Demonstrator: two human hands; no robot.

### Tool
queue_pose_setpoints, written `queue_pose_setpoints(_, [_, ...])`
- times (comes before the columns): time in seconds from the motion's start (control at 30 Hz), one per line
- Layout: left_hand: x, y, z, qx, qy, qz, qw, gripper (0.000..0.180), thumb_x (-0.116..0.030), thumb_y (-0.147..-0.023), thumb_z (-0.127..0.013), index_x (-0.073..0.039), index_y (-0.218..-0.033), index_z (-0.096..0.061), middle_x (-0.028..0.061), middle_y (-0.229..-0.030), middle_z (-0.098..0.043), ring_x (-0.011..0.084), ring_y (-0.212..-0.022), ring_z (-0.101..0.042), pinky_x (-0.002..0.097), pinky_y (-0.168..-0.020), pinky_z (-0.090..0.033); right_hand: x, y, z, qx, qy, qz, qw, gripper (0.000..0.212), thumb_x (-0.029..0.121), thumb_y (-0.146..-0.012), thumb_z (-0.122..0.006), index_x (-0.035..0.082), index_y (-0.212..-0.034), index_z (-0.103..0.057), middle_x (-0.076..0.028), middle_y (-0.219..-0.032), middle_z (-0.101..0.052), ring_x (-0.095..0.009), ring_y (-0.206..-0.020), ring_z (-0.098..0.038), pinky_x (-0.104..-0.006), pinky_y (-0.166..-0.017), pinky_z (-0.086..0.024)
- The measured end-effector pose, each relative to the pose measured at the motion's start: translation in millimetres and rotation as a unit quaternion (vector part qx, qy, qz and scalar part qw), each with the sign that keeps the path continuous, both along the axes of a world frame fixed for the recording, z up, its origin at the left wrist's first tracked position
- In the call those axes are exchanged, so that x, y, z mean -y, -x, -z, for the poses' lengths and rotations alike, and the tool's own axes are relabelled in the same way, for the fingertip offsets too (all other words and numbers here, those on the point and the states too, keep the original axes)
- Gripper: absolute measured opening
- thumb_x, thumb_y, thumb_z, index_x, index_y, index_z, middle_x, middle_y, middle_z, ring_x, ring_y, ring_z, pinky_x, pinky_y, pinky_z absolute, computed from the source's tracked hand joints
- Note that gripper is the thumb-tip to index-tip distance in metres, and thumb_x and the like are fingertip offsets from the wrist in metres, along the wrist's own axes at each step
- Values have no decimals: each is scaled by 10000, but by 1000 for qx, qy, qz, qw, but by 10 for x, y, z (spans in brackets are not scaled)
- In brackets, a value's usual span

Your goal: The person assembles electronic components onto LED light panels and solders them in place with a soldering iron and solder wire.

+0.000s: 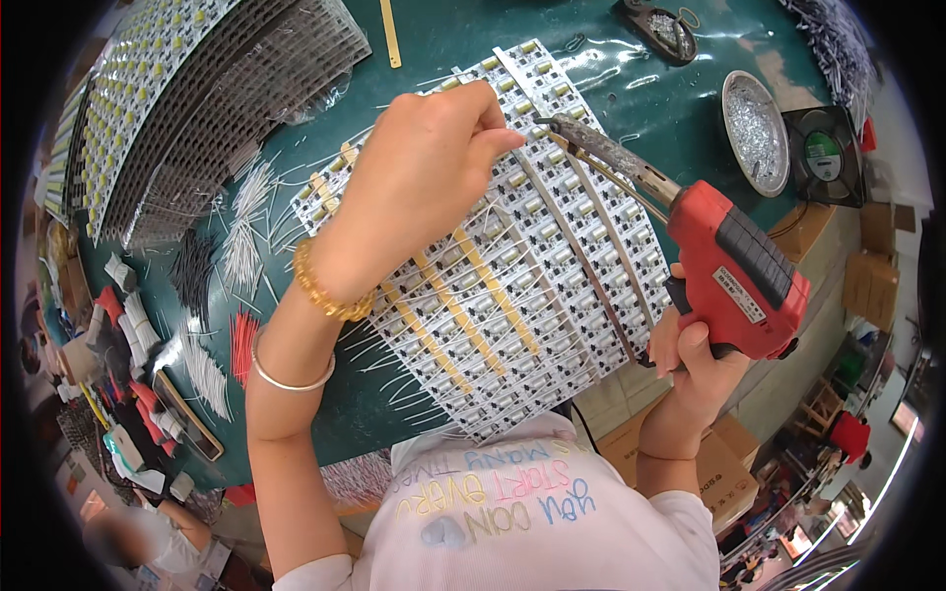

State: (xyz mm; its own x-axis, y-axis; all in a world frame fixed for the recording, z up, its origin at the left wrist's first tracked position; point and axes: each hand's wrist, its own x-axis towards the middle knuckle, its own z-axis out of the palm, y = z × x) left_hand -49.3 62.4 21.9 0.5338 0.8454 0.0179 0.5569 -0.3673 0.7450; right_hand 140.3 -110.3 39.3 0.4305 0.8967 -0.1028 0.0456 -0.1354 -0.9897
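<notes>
A red and black soldering gun (734,266) is in my right hand (698,366), its fingers wrapped round the handle. The gun's dark tip points left over the far part of a large panel of small circuit boards (557,295). My left hand (434,148) hovers over that panel's far side, thumb and fingers pinched close to the tip. Whatever lies in the pinch is hidden or too small to name. Thin white wires stick out from many rows of the panel and past its left edge. Yellow strips (483,281) and dark grey strips (581,251) lie across it.
Stacked circuit panels (286,69) stand at the far left. Bundles of white wires (246,236), black wires (194,271) and red wires (243,345) lie left of my arm. A bowl of silvery bits (757,133) and a black fan (828,158) are far right. Another person (177,542) sits lower left.
</notes>
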Motion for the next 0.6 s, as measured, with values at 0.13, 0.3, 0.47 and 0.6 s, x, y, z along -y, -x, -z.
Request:
queue_pose_setpoints(0.13, [-2, -59, 138, 50, 4, -24, 998, 114, -78, -809, -576, 28, -771, -557, 189, -654, -584, 336, -592, -575, 384, -554, -443, 11, -4, 47, -5, 10, 1, 1000, 611, 361, -818, -637, -124, -1133, -440, -28, -484, -459, -85, -356, -401, -212, -382, -341])
queue_pose_setpoints(0.3, [35, -85, 255, 20, -78, -27, 996, 88, -70, -795, -569, 17, -782, -562, 159, -708, -597, 327, -649, -581, 385, -594, -459, -7, 29, 84, -3, 15, 14, 1000, 645, 393, -822, -624, -132, -1136, -420, -31, -488, -461, -88, -363, -412, -213, -385, -345])
queue_pose_setpoints(0.47, [-22, -79, 276, 4, -21, -44, 999, 122, -119, -741, -591, 1, -722, -603, 130, -716, -603, 283, -644, -594, 367, -607, -471, 57, -70, 80, -105, 68, -8, 992, 575, 149, -766, -707, -25, -1221, -401, -71, -675, -537, -117, -469, -476, -231, -399, -378])
queue_pose_setpoints(0.6, [-52, -96, 259, 3, -3, -64, 998, 130, -122, -709, -603, 4, -689, -624, 134, -681, -611, 277, -611, -600, 356, -596, -476, -46, 32, 98, -29, 25, -5, 999, 538, 346, -831, -624, -108, -1052, -437, -51, -486, -452, -102, -362, -411, -219, -380, -348])
